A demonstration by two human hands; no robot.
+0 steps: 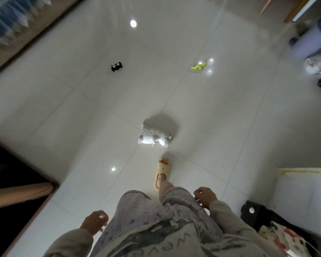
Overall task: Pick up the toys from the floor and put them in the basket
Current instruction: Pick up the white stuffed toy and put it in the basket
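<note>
A white plush animal (154, 136) lies on its side on the pale tiled floor (82, 117), just ahead of my slippered foot (162, 173). Farther off, a small black toy car (116, 66) sits to the left and a yellow-green toy (198, 67) to the right. My left hand (95, 222) hangs low at my side, fingers loosely apart and holding nothing. My right hand (205, 196) hangs beside my thigh, fingers also apart and holding nothing. No basket can be made out in this view.
A curtain and wooden ledge (17, 30) run along the far left. Dark furniture (11, 164) stands at the left. A white cabinet (304, 191) and patterned fabric (282, 240) are at the right. A bin (311, 41) and a plastic bag (317, 65) stand far right.
</note>
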